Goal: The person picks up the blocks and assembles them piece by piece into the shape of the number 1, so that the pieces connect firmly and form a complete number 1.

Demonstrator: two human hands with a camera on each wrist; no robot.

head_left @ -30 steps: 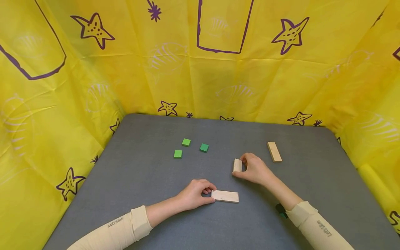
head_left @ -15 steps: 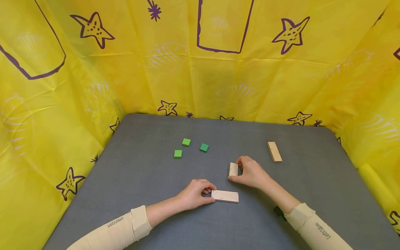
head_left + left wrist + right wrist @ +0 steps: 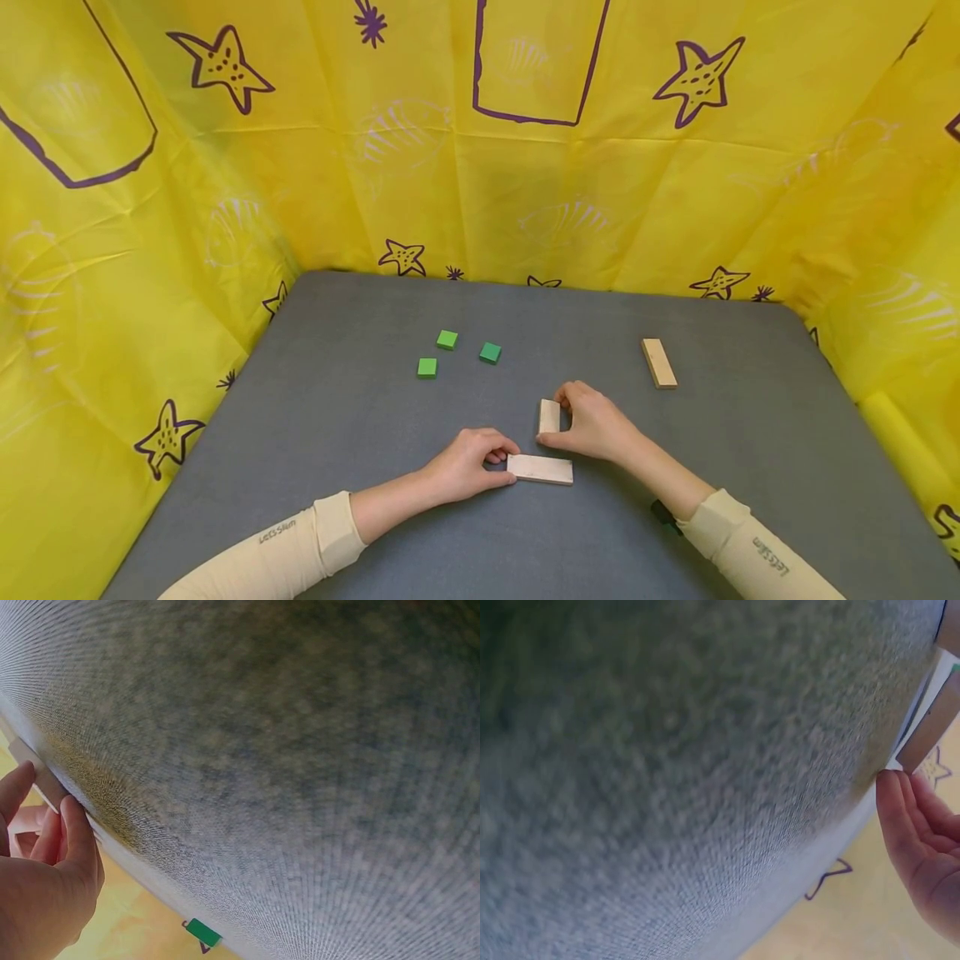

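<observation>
In the head view, a pale wooden block (image 3: pixel 542 469) lies flat, long side across the table. My left hand (image 3: pixel 465 468) pinches its left end between thumb and fingers; the left wrist view shows the same hold on the block (image 3: pixel 46 784). Just beyond it, my right hand (image 3: pixel 602 425) holds a second wooden block (image 3: pixel 549 417) by its near and far ends, thumb nearest me. This block points away from me, a narrow gap short of the first one. The right wrist view shows fingertips of the right hand (image 3: pixel 922 840) at the end of a block (image 3: pixel 930 731).
On the grey table (image 3: pixel 360 450), two light green square tiles (image 3: pixel 447 340) and a darker green tile (image 3: pixel 491 353) lie at the back left. A third wooden block (image 3: pixel 659 363) lies at the back right. Yellow patterned cloth (image 3: pixel 525 200) surrounds the table. A dark object (image 3: pixel 666 517) shows beside the right wrist.
My right hand has slid its wooden block left and toward me, closer to the block at my left hand. The left hand and its block have stayed in place.
</observation>
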